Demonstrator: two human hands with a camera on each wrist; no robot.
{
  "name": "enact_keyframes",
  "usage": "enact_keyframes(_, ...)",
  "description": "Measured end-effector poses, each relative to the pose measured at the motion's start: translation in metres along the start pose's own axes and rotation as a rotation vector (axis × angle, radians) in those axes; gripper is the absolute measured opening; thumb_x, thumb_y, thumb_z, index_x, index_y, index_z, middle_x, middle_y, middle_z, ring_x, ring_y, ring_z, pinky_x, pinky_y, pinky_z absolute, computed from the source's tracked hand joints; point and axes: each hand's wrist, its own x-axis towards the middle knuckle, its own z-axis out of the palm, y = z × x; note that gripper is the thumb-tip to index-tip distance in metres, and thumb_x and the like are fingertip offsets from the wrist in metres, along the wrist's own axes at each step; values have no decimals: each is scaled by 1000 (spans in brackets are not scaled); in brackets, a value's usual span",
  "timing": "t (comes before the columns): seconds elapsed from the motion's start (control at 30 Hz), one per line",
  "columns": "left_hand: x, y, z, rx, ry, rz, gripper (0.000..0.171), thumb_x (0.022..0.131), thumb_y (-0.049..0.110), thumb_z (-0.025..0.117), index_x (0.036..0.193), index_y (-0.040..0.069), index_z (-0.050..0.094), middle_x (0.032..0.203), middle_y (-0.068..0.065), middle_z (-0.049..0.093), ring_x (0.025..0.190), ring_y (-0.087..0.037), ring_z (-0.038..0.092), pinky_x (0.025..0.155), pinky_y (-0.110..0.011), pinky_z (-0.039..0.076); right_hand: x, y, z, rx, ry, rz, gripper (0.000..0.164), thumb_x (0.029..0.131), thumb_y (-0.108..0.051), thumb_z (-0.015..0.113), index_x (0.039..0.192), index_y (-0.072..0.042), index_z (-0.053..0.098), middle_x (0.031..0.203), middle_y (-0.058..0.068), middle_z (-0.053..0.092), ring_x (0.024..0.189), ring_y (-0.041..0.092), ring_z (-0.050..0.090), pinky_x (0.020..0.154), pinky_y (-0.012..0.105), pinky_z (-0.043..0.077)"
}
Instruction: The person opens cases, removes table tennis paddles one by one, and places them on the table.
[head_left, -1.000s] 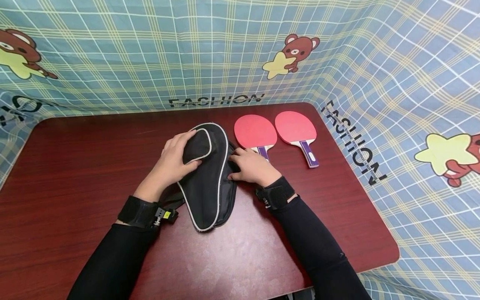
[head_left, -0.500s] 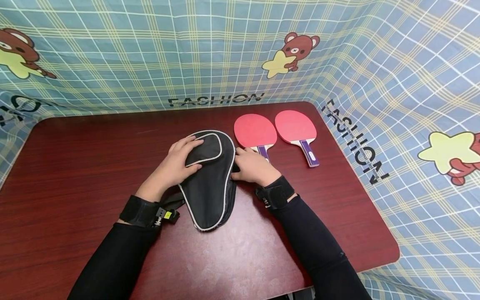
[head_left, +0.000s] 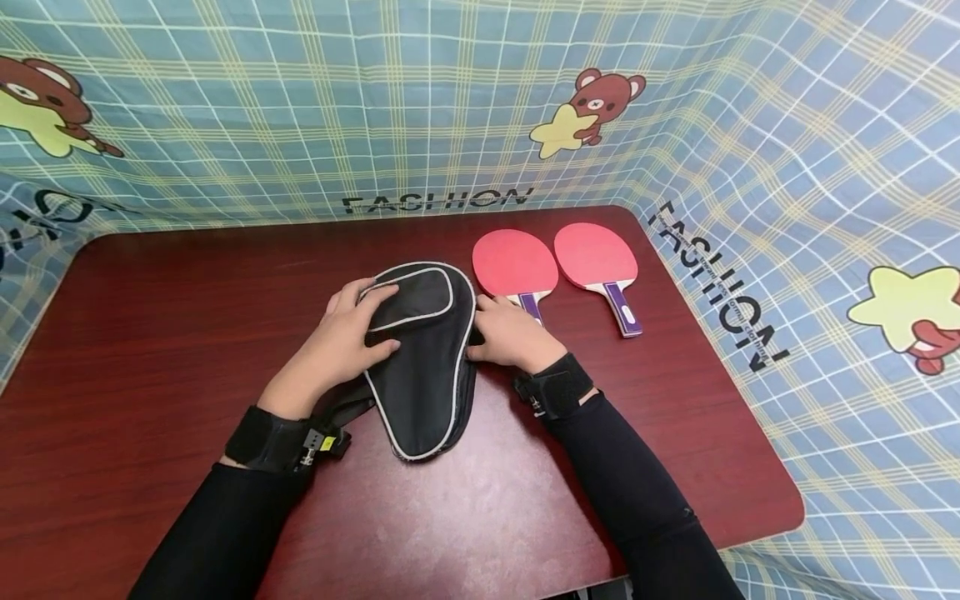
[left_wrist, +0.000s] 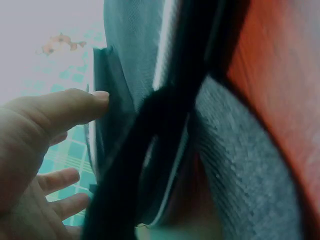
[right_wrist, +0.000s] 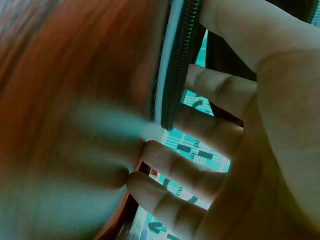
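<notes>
A black paddle case (head_left: 420, 392) with white piping lies on the table, its narrow end towards me. My left hand (head_left: 333, 346) rests on its upper left, fingers spread at the pocket (head_left: 420, 296) and thumb on the front. In the left wrist view the left thumb (left_wrist: 75, 107) lies against the black fabric, apart from the other fingers. At the right side, my right hand (head_left: 513, 333) grips the case's edge, its fingertips hidden under the front panel. The right wrist view shows a zip (right_wrist: 180, 65) close in front of those fingers.
Two red table tennis paddles (head_left: 516, 262) with purple handles lie at the back right, the nearer one's handle partly behind my right hand. A black strap (head_left: 348, 408) lies by my left wrist. Plaid cloth (head_left: 450, 100) stands behind and right of the dark red table (head_left: 187, 333).
The case's front panel has come down flatter and shifted right over the right fingers. My left hand has drawn slightly left and down. The right hand stays nearly in place.
</notes>
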Motion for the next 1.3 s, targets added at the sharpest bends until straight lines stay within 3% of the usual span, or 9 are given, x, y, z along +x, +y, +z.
enact_keyframes(0.2,-5,5,7,40,0,53,77,88,29,77,154,22,38,161,-21,21,144,-49,23,109,-67,28,0,1,1,12,4,3,52,84,-39,74,131,-22,65,131,7,56,115,30,52,101,43,44)
enact_keyframes(0.4,-6,7,16,113,-44,104,79,85,37,80,153,26,41,161,-23,20,146,-48,20,113,-69,20,0,1,1,14,3,17,49,83,-40,75,128,-20,67,127,8,55,115,29,52,101,43,44)
enact_keyframes(0.6,-6,8,18,145,-68,98,85,82,39,82,154,27,38,162,-22,18,148,-46,18,113,-72,16,1,3,3,16,16,11,57,83,-41,75,132,-15,64,136,11,50,121,30,50,106,43,43)
enact_keyframes(0.83,-6,7,20,145,-69,97,86,81,39,83,154,27,39,162,-22,18,148,-47,18,113,-73,13,1,5,3,52,28,3,72,81,-37,76,142,-6,54,144,15,43,130,29,47,113,40,37)
enact_keyframes(0.97,-6,6,21,154,-60,104,86,81,39,84,153,27,40,162,-22,19,148,-46,19,113,-73,14,0,6,0,104,9,2,77,81,-38,77,144,-3,50,146,17,44,132,29,46,114,40,36)
enact_keyframes(1.17,-5,5,23,179,-65,105,87,80,40,84,153,27,40,162,-21,20,147,-47,19,113,-73,14,-3,8,-8,183,-37,6,96,80,-39,81,155,-3,32,145,15,51,135,27,47,115,39,36)
enact_keyframes(1.3,-5,5,23,194,-71,101,86,80,41,84,153,27,41,162,-20,20,147,-46,19,113,-73,14,-5,8,-14,218,-78,30,103,83,-38,79,156,5,22,157,21,37,146,30,36,120,39,29)
